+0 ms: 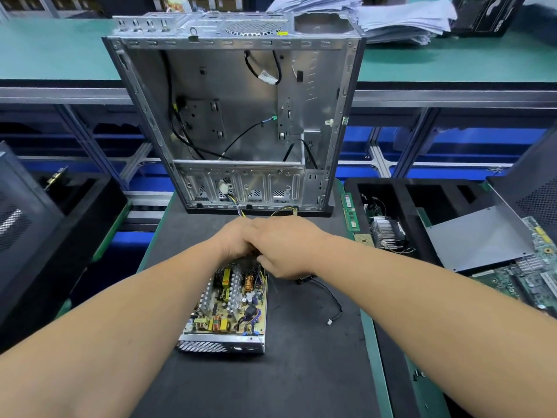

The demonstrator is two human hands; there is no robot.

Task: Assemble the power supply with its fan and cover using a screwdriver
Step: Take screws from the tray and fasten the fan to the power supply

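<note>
1. The open power supply was laid at the middle of the dark worktop, its circuit board uncovered.
2. The left hand and right hand were curled together over its far end; what was gripped could not be told.
3. Seating the fan was judged next; no screwdriver was seen.
4. An empty computer case was stood at the far edge.

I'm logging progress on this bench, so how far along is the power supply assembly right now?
Early stage. Done: the power supply lies on the dark mat, circuit board in its tray. In hand: the left hand and right hand work together at its far end, fingers hidden. Left: no cover on it; a black part with a loose lead lies beside it; no screwdriver visible.
</note>
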